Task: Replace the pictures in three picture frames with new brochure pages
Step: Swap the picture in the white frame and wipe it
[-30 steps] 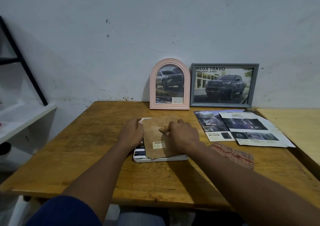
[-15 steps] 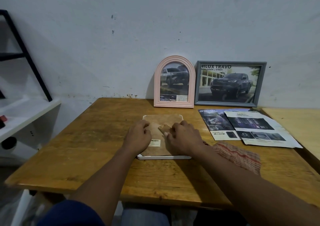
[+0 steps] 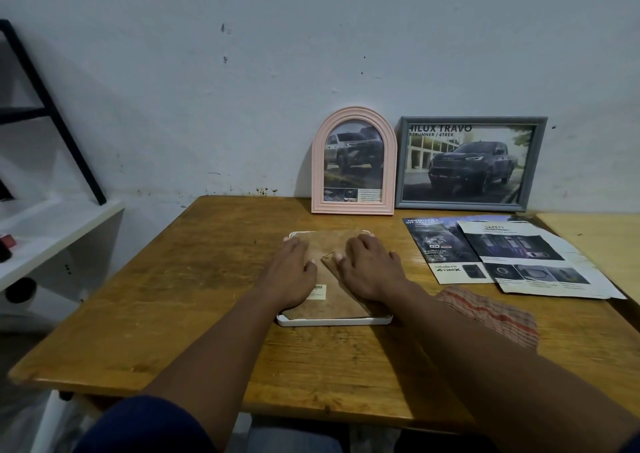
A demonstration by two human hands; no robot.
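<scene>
Evidently the white rectangular plastic picture frame [image 3: 332, 321] lies face down near the middle of the wooden table [image 3: 207, 279] so that its brown fibreboard backing [image 3: 329, 243] faces up for work. Both hands rest spread and flat on that backing, grasping nothing. The left hand [image 3: 289, 272] covers its left half and the right hand [image 3: 369, 269] its right, fingertips by the folded stand leg [image 3: 337, 281], probably pressing the board into the rim. The pink arched frame [image 3: 317, 175] and grey rectangular frame [image 3: 471, 121] lean upright against the wall [image 3: 242, 106], seemingly set aside, while loose brochure pages [image 3: 519, 255] wait to the right.
</scene>
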